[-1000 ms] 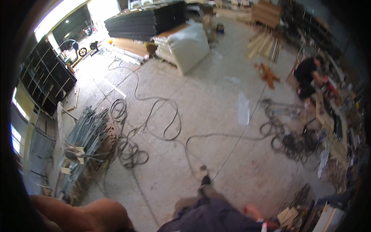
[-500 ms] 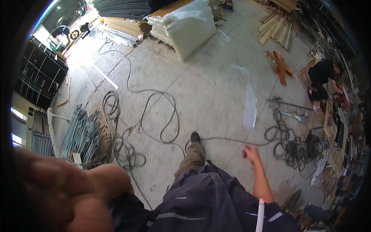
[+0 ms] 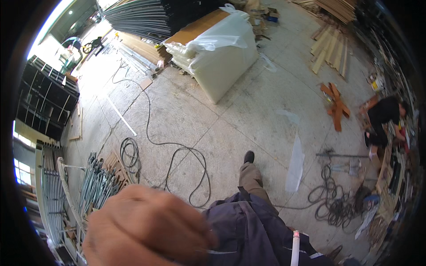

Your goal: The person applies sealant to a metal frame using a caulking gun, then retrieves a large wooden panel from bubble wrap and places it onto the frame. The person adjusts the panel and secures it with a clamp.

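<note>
My left hand is large and close in the lower left, blurred by motion. Its fingers curl inward like a loose fist, and whatever they hold, if anything, is hidden. It overlaps my dark jacket and touches nothing I can make out. My right hand is out of the picture. A lit white cigarette with a glowing tip sticks up from the lower edge, with no visible hand on it. One dark shoe shows on the concrete floor below me.
Black cable loops across the floor, with a tangled heap at right. Metal rods lie left. A wrapped pale stack stands ahead. Wooden slats and orange-brown pieces lie right, near a crouching person.
My left hand has swung from the far lower left toward the middle. My right hand has dropped out of view. The floor scene has shifted downward as I walk, and my visible foot differs.
</note>
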Tool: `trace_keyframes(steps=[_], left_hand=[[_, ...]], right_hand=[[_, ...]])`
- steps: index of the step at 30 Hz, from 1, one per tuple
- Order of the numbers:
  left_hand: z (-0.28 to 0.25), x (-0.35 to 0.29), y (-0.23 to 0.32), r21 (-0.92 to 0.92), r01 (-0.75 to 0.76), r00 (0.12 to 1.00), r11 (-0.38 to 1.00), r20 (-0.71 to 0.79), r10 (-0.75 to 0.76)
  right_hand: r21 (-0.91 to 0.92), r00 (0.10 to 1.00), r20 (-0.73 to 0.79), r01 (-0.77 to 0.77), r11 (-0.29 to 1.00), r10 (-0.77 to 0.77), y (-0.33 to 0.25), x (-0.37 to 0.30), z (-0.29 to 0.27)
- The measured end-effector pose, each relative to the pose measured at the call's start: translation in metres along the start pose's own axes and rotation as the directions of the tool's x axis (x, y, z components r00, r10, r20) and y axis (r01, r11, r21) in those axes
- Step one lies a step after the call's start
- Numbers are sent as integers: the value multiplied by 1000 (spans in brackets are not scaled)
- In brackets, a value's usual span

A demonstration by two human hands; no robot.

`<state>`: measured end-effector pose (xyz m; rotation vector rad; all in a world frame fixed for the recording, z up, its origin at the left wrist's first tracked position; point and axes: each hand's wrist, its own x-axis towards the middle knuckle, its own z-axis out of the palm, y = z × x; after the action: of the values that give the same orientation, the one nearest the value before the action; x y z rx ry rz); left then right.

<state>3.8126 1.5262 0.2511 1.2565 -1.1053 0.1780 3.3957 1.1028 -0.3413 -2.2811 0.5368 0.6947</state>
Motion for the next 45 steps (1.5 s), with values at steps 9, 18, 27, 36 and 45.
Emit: trace_keyframes(steps=[9, 18, 27, 36, 45], left_hand=[[-53, 115, -199, -374, -144, 989, 916, -41, 139], [-197, 205, -346, -387, -133, 991, 912, -22, 136], [-341, 144, -627, 120, 840, 533, 528, -361, -765], [-349, -14, -754, 169, 985, 77, 39, -228, -971], [-431, 5, -809, -91, 996, -60, -13, -541, -839]], right_hand=[[529, 951, 91, -298, 795, 296, -243, 381, -290], [584, 996, -65, 86, 807, -58, -531, 597, -426], [429, 935, 217, -350, 833, 281, -485, 629, -358], [170, 926, 288, -302, 938, 246, -557, 739, -397], [269, 949, 316, -88, 959, -2, -786, 1002, -426]])
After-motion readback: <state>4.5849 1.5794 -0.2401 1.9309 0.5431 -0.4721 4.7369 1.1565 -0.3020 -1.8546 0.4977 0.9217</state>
